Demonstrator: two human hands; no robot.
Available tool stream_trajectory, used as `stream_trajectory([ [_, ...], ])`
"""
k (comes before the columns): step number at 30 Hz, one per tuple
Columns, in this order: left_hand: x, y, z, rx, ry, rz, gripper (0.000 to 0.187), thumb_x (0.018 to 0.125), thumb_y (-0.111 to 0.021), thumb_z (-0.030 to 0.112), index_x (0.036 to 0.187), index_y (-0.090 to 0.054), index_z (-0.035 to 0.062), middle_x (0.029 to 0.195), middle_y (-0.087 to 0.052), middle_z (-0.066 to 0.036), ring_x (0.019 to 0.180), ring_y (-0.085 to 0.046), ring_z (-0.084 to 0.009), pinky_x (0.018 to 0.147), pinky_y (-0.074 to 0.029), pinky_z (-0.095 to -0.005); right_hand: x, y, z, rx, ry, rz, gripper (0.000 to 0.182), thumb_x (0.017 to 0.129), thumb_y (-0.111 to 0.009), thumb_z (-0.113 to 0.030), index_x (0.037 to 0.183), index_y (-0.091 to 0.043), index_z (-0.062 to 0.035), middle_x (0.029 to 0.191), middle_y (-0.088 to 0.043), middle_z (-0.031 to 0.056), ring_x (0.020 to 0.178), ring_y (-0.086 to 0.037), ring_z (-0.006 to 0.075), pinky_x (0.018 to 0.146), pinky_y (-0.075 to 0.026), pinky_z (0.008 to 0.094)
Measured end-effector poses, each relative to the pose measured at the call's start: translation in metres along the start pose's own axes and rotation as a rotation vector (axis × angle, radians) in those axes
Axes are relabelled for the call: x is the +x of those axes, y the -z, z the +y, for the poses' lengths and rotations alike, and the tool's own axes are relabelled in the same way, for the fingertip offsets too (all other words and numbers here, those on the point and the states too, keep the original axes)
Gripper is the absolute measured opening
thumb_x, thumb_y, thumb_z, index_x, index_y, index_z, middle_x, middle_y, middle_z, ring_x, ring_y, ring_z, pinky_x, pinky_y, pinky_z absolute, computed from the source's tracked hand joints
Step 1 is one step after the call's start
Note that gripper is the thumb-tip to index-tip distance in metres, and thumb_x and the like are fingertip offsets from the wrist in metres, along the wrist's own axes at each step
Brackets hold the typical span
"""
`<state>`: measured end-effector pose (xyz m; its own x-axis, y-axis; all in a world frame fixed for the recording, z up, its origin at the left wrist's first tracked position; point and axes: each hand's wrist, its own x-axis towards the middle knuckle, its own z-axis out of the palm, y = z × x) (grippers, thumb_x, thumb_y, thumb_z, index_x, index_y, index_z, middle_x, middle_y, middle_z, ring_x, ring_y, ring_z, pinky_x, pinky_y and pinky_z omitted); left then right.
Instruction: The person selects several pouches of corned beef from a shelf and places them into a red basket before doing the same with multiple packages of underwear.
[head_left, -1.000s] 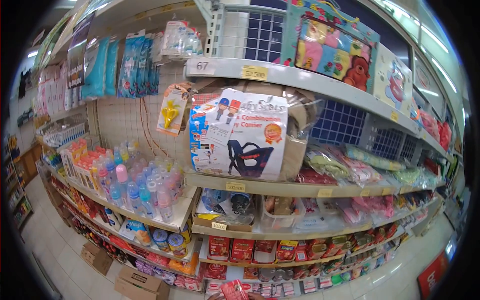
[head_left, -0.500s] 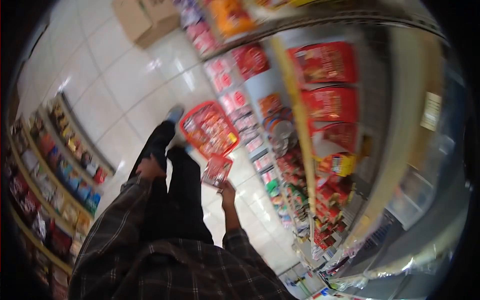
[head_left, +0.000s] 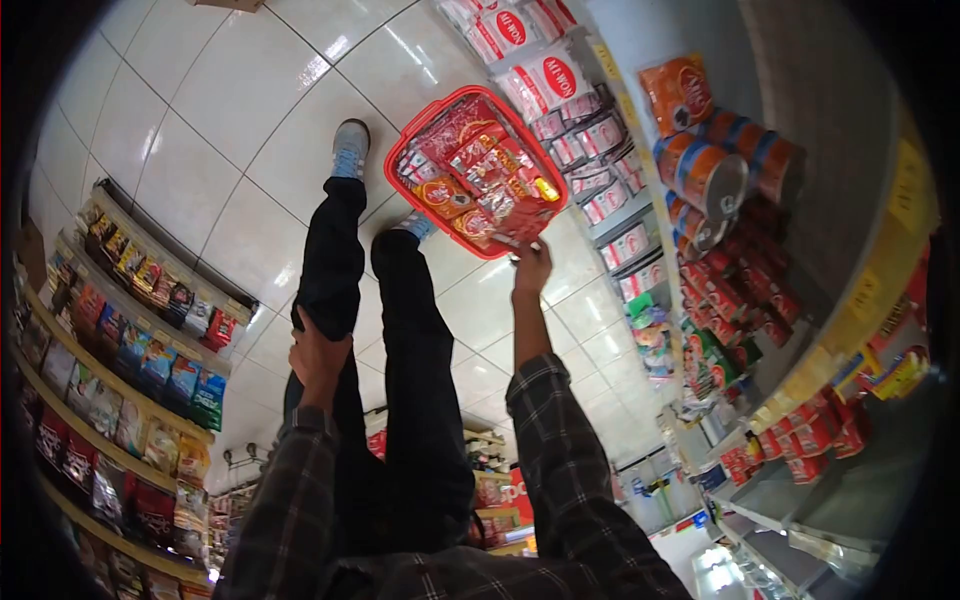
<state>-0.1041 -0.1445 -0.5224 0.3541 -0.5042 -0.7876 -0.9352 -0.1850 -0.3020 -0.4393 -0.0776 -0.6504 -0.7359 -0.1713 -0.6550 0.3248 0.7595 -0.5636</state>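
Note:
My right hand (head_left: 533, 268) is closed on a red packet (head_left: 525, 220) by its near edge. The packet overlaps the near right corner of a red plastic basket (head_left: 394, 172) on the floor. Inside the basket lie several red and orange packets (head_left: 440, 195), some with clear shiny wrapping. My left hand (head_left: 318, 352) rests on my left leg just by the knee, its fingers lying over the dark trousers and holding nothing.
White-and-red packs (head_left: 545, 82) line the low shelf right of the basket. Farther right are orange tins (head_left: 705, 170), an orange pouch (head_left: 677, 93) and small red boxes (head_left: 740, 285). Tiered shelves of snack bags (head_left: 150, 350) stand on the left. Tiled floor (head_left: 240, 90) lies between.
My right hand has carried the red packet forward from beside my knee to over the basket. The view has shifted lower and closer; my left hand stays on my leg.

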Motion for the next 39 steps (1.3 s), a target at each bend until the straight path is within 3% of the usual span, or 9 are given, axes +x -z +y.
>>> stream_trajectory([
  [4, 0.014, -0.02, 0.001, 0.025, 0.064, -0.006, 0.09, 0.067, -0.071, 0.046, 0.138, -0.034, 0.0056, 0.106, -0.056, -0.02, 0.092, -0.062, -0.0369, 0.079, -0.05, -0.0448, 0.023, -0.016, -0.007, -0.205, 0.314, 0.278, 0.026, 0.083, -0.064, -0.017, 0.103, -0.062, -0.0003, 0.091, -0.061, 0.013, 0.075, -0.06, 0.0211, 0.066, -0.05, 0.0311],
  [7, 0.017, -0.024, 0.007, 0.043, 0.097, -0.013, 0.085, 0.067, -0.069, 0.047, 0.135, -0.04, 0.0044, 0.107, -0.057, -0.019, 0.092, -0.062, -0.0355, 0.08, -0.05, -0.0445, 0.042, -0.054, 0.01, -0.041, 0.406, 0.141, 0.028, 0.083, -0.067, -0.019, 0.103, -0.062, -0.0005, 0.092, -0.061, 0.0129, 0.077, -0.061, 0.021, 0.067, -0.049, 0.031],
  [12, 0.015, -0.026, 0.012, 0.057, 0.113, -0.027, 0.082, 0.068, -0.068, 0.047, 0.134, -0.042, 0.0041, 0.106, -0.057, -0.019, 0.093, -0.062, -0.0354, 0.081, -0.05, -0.0444, 0.023, -0.109, 0.006, -0.44, 0.543, -0.347, 0.036, 0.084, -0.064, -0.023, 0.112, -0.058, -0.0015, 0.103, -0.061, 0.0169, 0.092, -0.06, 0.0282, 0.08, -0.047, 0.0405],
  [15, 0.015, -0.024, 0.015, 0.054, 0.112, -0.032, 0.082, 0.068, -0.068, 0.046, 0.133, -0.042, 0.0042, 0.106, -0.058, -0.02, 0.093, -0.062, -0.0355, 0.081, -0.05, -0.0449, 0.035, -0.12, 0.013, -0.422, 0.638, 0.026, 0.049, 0.083, -0.063, -0.022, 0.127, -0.049, -0.0058, 0.124, -0.05, 0.0224, 0.111, -0.05, 0.0377, 0.09, -0.043, 0.0468],
  [19, 0.016, -0.03, 0.012, 0.054, 0.102, -0.038, 0.083, 0.068, -0.068, 0.047, 0.133, -0.042, 0.0039, 0.106, -0.057, -0.02, 0.093, -0.062, -0.0364, 0.08, -0.05, -0.0453, 0.058, -0.113, 0.021, -0.614, 0.559, 0.04, 0.068, 0.081, -0.065, -0.027, 0.141, -0.035, -0.0179, 0.145, -0.025, 0.0248, 0.126, -0.033, 0.0475, 0.1, -0.037, 0.0516],
  [26, 0.017, -0.032, 0.01, 0.084, 0.093, -0.036, 0.084, 0.069, -0.067, 0.048, 0.134, -0.04, 0.004, 0.106, -0.057, -0.02, 0.094, -0.061, -0.0371, 0.082, -0.05, -0.0453, 0.064, -0.102, 0.041, -0.691, 0.463, -0.049, 0.075, 0.08, -0.066, -0.037, 0.144, -0.028, -0.0245, 0.143, -0.024, 0.0273, 0.126, -0.032, 0.0493, 0.098, -0.036, 0.0567],
  [31, 0.019, -0.031, 0.007, 0.112, 0.093, -0.038, 0.082, 0.069, -0.068, 0.047, 0.134, -0.04, 0.0046, 0.107, -0.057, -0.02, 0.094, -0.061, -0.0374, 0.082, -0.049, -0.0453, 0.079, -0.09, 0.066, -0.613, 0.501, 0.133, 0.073, 0.079, -0.066, -0.028, 0.141, -0.033, -0.0082, 0.137, -0.032, 0.0298, 0.122, -0.036, 0.0486, 0.1, -0.035, 0.0525],
  [34, 0.02, -0.033, 0.006, 0.101, 0.095, -0.036, 0.082, 0.068, -0.068, 0.047, 0.133, -0.041, 0.0049, 0.108, -0.057, -0.02, 0.095, -0.061, -0.0373, 0.083, -0.049, -0.0452, 0.092, -0.082, 0.091, -0.52, 0.198, 0.306, 0.07, 0.079, -0.068, -0.029, 0.137, -0.037, -0.0051, 0.134, -0.033, 0.0273, 0.119, -0.042, 0.0428, 0.096, -0.041, 0.0438],
  [39, 0.02, -0.032, 0.004, 0.112, 0.084, -0.042, 0.082, 0.068, -0.068, 0.047, 0.133, -0.041, 0.005, 0.109, -0.057, -0.02, 0.095, -0.061, -0.037, 0.084, -0.049, -0.0449, 0.091, -0.065, 0.08, -0.147, -0.06, 0.234, 0.06, 0.075, -0.07, -0.017, 0.127, -0.047, 0.0031, 0.092, -0.066, 0.0141, 0.085, -0.063, 0.0265, 0.08, -0.049, 0.0348],
])
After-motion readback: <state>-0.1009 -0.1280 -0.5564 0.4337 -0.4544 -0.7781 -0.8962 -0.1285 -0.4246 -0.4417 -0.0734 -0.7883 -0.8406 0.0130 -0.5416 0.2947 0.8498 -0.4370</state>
